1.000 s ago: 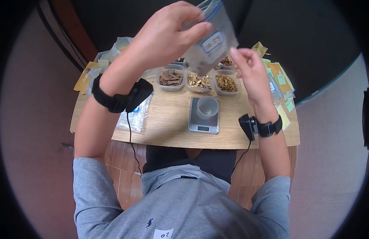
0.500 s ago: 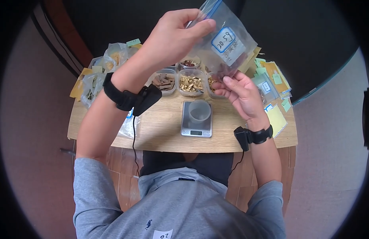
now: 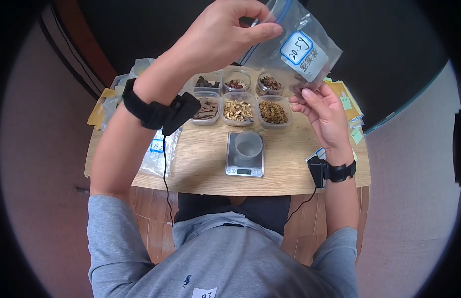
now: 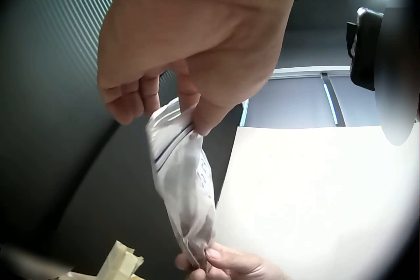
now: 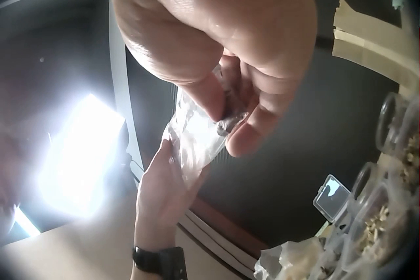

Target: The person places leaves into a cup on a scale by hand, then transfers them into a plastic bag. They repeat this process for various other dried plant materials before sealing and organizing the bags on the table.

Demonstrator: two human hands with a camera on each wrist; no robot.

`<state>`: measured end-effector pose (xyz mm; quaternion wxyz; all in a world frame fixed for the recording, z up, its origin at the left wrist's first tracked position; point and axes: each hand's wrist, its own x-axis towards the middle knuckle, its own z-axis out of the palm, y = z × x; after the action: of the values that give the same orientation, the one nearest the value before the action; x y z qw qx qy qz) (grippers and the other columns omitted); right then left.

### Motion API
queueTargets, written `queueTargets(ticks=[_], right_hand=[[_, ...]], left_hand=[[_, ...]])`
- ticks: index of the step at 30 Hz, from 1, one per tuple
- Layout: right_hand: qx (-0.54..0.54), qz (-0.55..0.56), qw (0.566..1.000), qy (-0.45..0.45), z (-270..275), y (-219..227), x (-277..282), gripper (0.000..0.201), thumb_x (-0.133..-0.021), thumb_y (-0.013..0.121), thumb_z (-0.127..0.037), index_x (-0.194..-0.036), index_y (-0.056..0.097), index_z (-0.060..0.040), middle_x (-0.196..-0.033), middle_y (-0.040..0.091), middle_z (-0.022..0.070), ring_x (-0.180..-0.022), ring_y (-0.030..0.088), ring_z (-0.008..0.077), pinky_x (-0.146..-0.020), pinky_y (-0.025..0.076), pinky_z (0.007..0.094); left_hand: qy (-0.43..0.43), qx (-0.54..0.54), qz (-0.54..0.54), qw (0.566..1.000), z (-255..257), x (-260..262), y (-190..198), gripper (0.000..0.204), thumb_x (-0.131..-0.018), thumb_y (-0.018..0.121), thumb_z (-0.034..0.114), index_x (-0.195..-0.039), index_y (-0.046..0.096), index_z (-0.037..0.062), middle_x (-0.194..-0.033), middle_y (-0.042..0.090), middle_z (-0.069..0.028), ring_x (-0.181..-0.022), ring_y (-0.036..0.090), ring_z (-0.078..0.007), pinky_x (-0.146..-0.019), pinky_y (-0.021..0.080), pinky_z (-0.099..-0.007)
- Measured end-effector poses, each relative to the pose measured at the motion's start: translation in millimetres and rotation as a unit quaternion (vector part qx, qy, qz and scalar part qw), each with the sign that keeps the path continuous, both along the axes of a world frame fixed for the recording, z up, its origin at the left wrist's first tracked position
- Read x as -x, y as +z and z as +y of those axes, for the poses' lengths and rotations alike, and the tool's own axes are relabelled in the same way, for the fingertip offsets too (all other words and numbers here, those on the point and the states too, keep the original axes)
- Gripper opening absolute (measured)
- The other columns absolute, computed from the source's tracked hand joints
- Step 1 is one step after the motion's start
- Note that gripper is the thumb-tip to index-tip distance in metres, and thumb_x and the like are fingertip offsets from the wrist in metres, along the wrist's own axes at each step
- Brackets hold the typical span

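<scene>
My left hand [image 3: 223, 37] pinches the zip edge of a clear zip-lock bag [image 3: 270, 54] between thumb and fingers, holding it up above the far side of the table. The bag hangs tilted, its blue-framed label reading 20.5g. At its lower corner, my right hand [image 3: 324, 113] pinches the plastic, where some dark contents have gathered. From the left wrist view the bag [image 4: 180, 188] stretches down between both hands. Below, a small translucent cup [image 3: 249, 144] stands on a digital scale [image 3: 245, 166].
Behind the scale stand several clear tubs of dried pieces: brown strips [image 3: 206, 108], pale slices [image 3: 239, 110] and golden bits [image 3: 273, 112]. A labelled plastic bag [image 3: 158, 154] lies at the left. Envelopes and notes [image 3: 347, 99] are stacked at the right.
The bag has shifted right, and its label has turned to face the camera. My right hand, beside the bag one second ago, has come to pinch its lower corner.
</scene>
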<state>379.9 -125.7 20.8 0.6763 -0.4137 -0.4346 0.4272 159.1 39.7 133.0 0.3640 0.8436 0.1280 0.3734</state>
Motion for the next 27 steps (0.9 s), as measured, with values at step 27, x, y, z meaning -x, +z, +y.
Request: queueTargets(ticks=[27], right_hand=[[0.1,-0.352,0.92,-0.138,125,-59,-32,0.027,-0.1,0.069,-0.004,-0.125,0.07,0.0052,-0.094,0.077,0.0085,-0.082,0.073,0.0114,-0.073,0.06,0.0265]], left_hand=[[0.082,0.328,0.185,0.923,153,-41,-184,0.02,-0.11,0.056,0.01,-0.108,0.068,-0.005,-0.101,0.075,-0.0142,-0.093,0.077,-0.0223,-0.087,0.066,-0.0327]])
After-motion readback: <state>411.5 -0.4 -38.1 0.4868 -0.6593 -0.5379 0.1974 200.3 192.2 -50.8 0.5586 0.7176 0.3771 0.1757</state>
